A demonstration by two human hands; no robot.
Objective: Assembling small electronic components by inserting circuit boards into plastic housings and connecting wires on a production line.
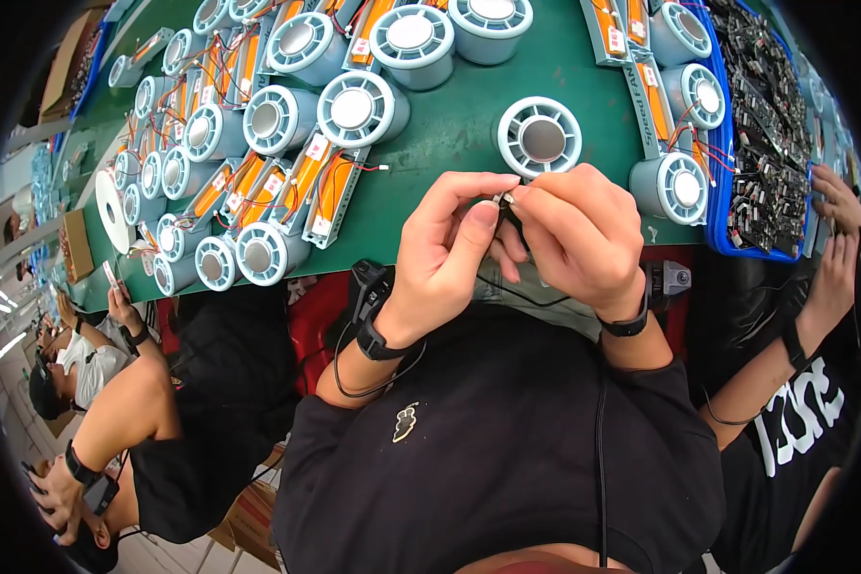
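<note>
In front of my chest, at the table's near edge, my left hand (442, 260) and my right hand (585, 234) meet fingertip to fingertip. Both pinch a small dark part (506, 199) with a pale, shiny bit at its top; the fingers cover most of it, so its kind cannot be made out. Just beyond the fingers a pale blue-grey fan unit (543, 142) stands with its spoked round end and grey centre disc facing up. My fingers partly hide its lower edge.
Many similar fan units (354, 107), with orange battery packs and red and black wires, crowd the left of the green table (450, 124). More stand at right, beside a blue bin (713, 230) of small black parts. Co-workers sit on both sides; a hand (837, 196) reaches near the bin.
</note>
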